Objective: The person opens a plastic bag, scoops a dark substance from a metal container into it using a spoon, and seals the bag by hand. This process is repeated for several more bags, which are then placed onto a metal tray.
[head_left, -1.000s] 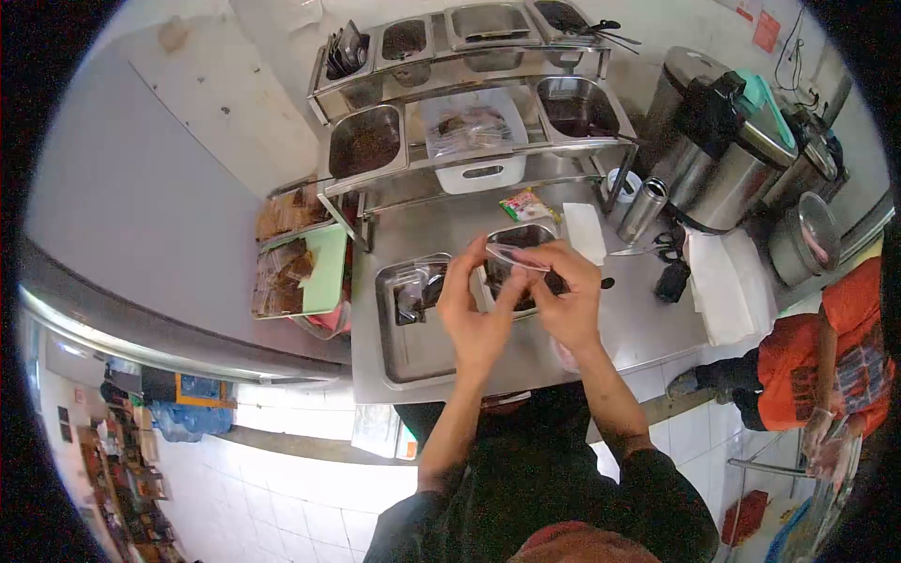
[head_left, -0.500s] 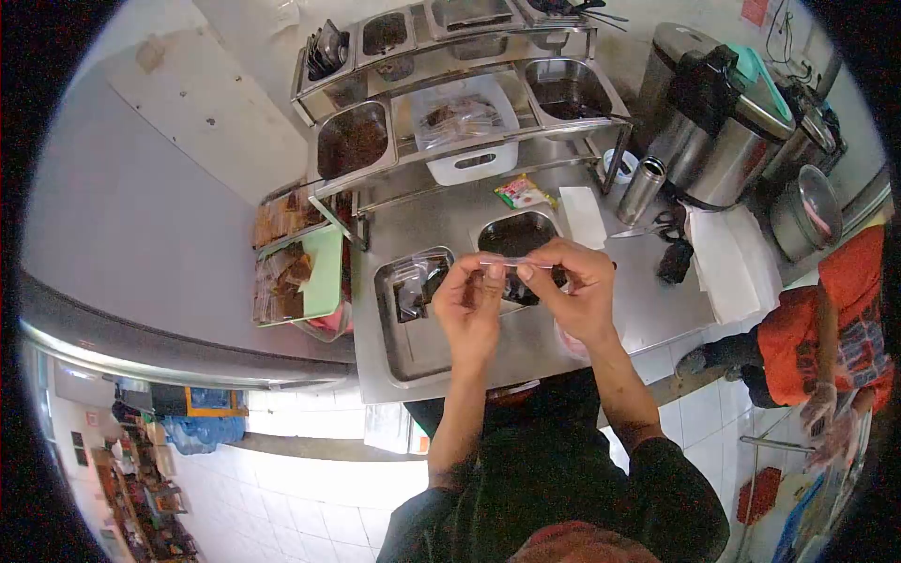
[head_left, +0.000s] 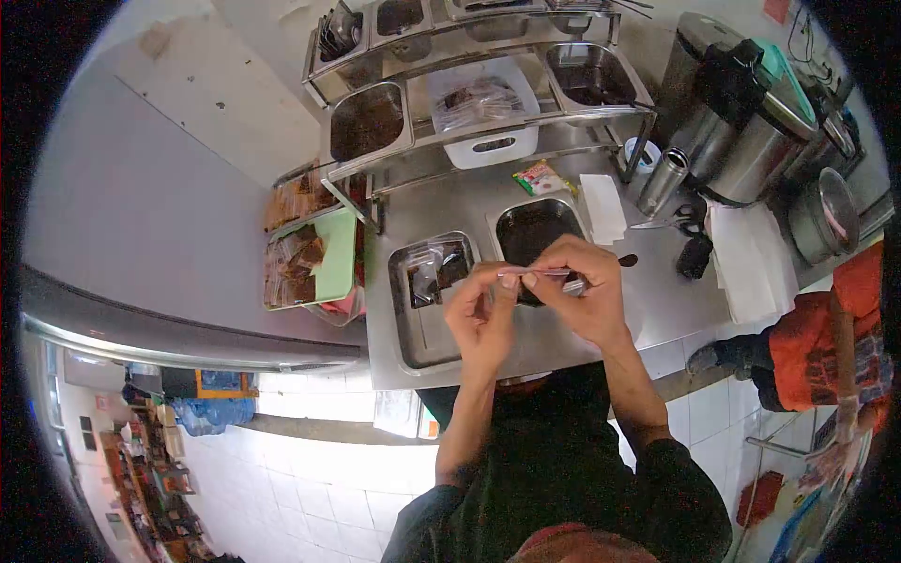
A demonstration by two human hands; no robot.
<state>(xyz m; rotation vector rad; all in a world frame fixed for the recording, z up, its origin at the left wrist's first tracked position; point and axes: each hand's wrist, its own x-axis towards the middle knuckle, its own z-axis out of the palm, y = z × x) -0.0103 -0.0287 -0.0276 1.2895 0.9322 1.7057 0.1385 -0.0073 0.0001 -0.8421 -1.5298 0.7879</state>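
Grip: both hands pinch the top edge of a small clear plastic bag (head_left: 537, 273), held level between them above the front of the worktop (head_left: 657, 310). Left hand (head_left: 481, 314) has thumb and forefinger closed narrow on the bag's left end; right hand (head_left: 584, 286) is closed on the right end, fingers curled over it. The bag shows edge-on as a thin pale strip; what is in it cannot be told from this angle.

Position: the bag hangs in the air, touching nothing but the fingers, just in front of the dark pan (head_left: 533, 231) and right of the steel tray (head_left: 422, 328). The tray has a few crumpled clear packets at its far end. The dark pan holds something dark, glossy; detail too small to read.

Progress, judged: the bag is in hand and the mouth is being pressed along its length, so this looks like the sealing stage of one packet. Seal not visibly finished; the packet is not yet set down. The packets in the tray suggest some are already done; how many remain cannot be told.

Surroundings: a tiered rack of steel pans (head_left: 469, 84) behind, with a white basket (head_left: 488, 145) of bagged goods. Scissors (head_left: 690, 218) and a steel tumbler (head_left: 662, 181) to the right. A second person in orange (head_left: 826, 328) at the right edge, apart from the work.
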